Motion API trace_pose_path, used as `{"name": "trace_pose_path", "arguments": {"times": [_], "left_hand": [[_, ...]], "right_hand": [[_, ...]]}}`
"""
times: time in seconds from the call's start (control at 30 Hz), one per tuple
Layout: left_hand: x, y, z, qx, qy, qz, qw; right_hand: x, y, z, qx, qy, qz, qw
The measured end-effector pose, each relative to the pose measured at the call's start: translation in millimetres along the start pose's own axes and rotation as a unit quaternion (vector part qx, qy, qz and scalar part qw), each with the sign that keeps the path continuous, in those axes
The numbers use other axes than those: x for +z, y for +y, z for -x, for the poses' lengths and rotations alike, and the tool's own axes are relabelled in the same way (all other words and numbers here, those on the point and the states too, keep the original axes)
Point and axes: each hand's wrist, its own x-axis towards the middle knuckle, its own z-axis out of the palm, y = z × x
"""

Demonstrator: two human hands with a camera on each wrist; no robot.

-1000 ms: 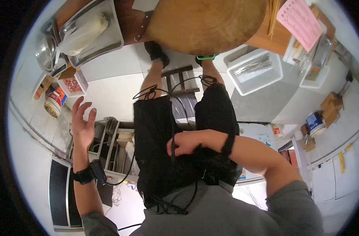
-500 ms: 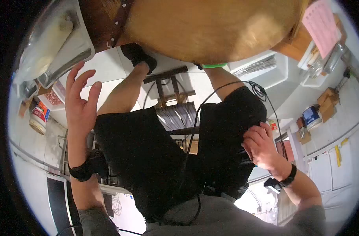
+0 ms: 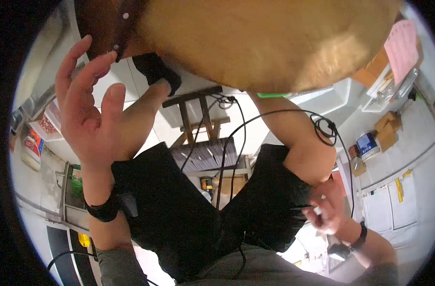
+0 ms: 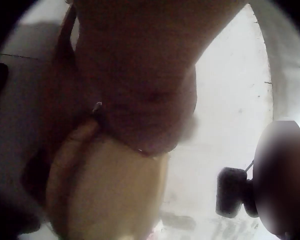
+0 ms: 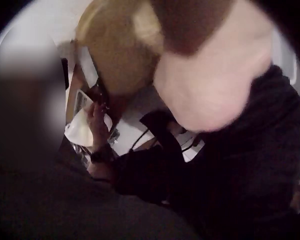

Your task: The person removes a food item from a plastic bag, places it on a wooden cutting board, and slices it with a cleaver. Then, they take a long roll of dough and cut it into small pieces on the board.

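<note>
In the head view my left hand (image 3: 91, 112) is raised over the left thigh, palm up with the fingers loosely extended. Its fingertips overlap the near end of a dark riveted cleaver handle (image 3: 122, 26). The right wrist view shows the pale cleaver blade (image 5: 88, 66) beside a large round wooden chopping board (image 3: 265, 47). My right hand (image 3: 328, 209) is motion-blurred beside the right thigh, fingers loosely bent. Small white spots show among those fingers, and I cannot tell what they are. The left wrist view is mostly filled by the dark underside of the hand.
Black cables (image 3: 274, 112) loop across the lap and knees. A dark wooden stool (image 3: 193, 112) stands between the legs. At the right are a pink paper sheet (image 3: 401, 50), a blue-labelled can (image 3: 367, 145) and cardboard (image 3: 388, 127). A labelled tub (image 3: 34, 148) stands far left.
The view has come closer to the chopping board. My left hand has moved forward to the cleaver handle. My right hand has gone from the lap to beside the right thigh, and the knees have spread.
</note>
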Motion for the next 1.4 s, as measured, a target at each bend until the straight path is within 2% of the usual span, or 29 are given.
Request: {"name": "trace_pose_path", "arguments": {"times": [0.03,0.1,0.13,0.17,0.2,0.23,0.27,0.33,0.37,0.4,0.43,0.47,0.5,0.53,0.6,0.63,0.67,0.73,0.8,0.87,0.9,0.97,1.03,1.1,1.13,1.17,1.23,1.33,1.4], "left_hand": [[2,-3,-2,0.01,0.016,-0.019,1.0],[3,-4,-7,0.038,0.034,-0.067,0.996],[2,-5,-10,0.061,0.047,-0.114,0.991],[-2,-6,-14,0.065,0.051,-0.118,0.99],[-8,-7,-18,0.115,0.075,-0.135,0.981],[-13,-8,-19,0.163,0.098,-0.153,0.97],[-14,-7,-17,0.169,0.1,-0.156,0.968],[-16,-4,-11,0.096,0.137,-0.066,0.984],[-27,-3,-10,0.109,0.089,-0.18,0.974],[-26,-12,-10,0.123,0.106,-0.187,0.969],[-22,-23,-10,0.169,0.167,-0.14,0.961],[-19,-25,-13,0.217,0.223,-0.092,0.946],[-14,-14,-12,0.19,0.239,-0.194,0.932],[-22,-10,-9,0.198,0.251,-0.202,0.926],[-37,1,-8,0.33,0.208,-0.351,0.851],[-32,8,-5,0.334,0.269,-0.35,0.833],[-20,12,-9,0.387,0.338,-0.262,0.817],[-17,25,10,0.32,0.377,-0.284,0.822],[-10,32,30,0.282,0.41,-0.256,0.829],[-10,32,38,0.313,0.421,-0.175,0.833],[-14,39,41,0.318,0.428,-0.179,0.827],[-19,46,70,0.287,0.414,-0.181,0.845],[-34,58,80,0.282,0.419,-0.168,0.846],[-48,69,94,0.286,0.427,-0.199,0.834],[-54,72,97,0.289,0.437,-0.223,0.822],[-55,77,104,0.29,0.439,-0.217,0.822],[-56,74,103,0.282,0.436,-0.198,0.831],[-55,74,109,0.273,0.431,-0.189,0.839],[-54,73,116,0.273,0.43,-0.168,0.844]], "right_hand": [[3,12,-10,-0.005,0.005,0.006,1.0],[15,34,-21,0.028,-0.008,0.164,0.986],[20,43,-21,0.026,-0.003,0.166,0.986],[23,55,-20,-0.017,0.04,0.192,0.98],[28,68,-18,-0.06,0.082,0.216,0.971],[34,79,-6,-0.056,0.098,0.237,0.965],[38,89,-5,-0.058,0.104,0.238,0.964],[45,103,-2,-0.09,0.167,0.253,0.949],[53,107,4,-0.07,0.177,0.276,0.942],[56,110,3,-0.067,0.187,0.293,0.935],[61,111,5,-0.061,0.205,0.303,0.929],[70,114,6,-0.054,0.222,0.311,0.922],[82,119,5,-0.054,0.275,0.31,0.909],[89,122,3,-0.064,0.287,0.315,0.902],[103,123,6,-0.071,0.302,0.353,0.882],[111,118,3,-0.061,0.313,0.375,0.87],[122,118,-5,-0.064,0.346,0.394,0.849],[135,113,-6,-0.102,0.404,0.338,0.844],[143,97,-2,-0.099,0.428,0.337,0.833],[145,93,2,-0.121,0.443,0.357,0.813],[142,98,4,-0.131,0.462,0.348,0.806],[152,100,15,-0.139,0.468,0.327,0.809],[125,106,11,-0.121,0.476,0.341,0.801],[97,116,5,-0.071,0.523,0.349,0.774],[82,122,0,-0.023,0.537,0.357,0.764],[65,124,3,0.049,0.522,0.344,0.779],[29,128,-8,0.097,0.558,0.355,0.744],[-26,105,-17,0.094,0.609,0.329,0.716],[-49,61,-15,0.07,0.642,0.302,0.701]]}}
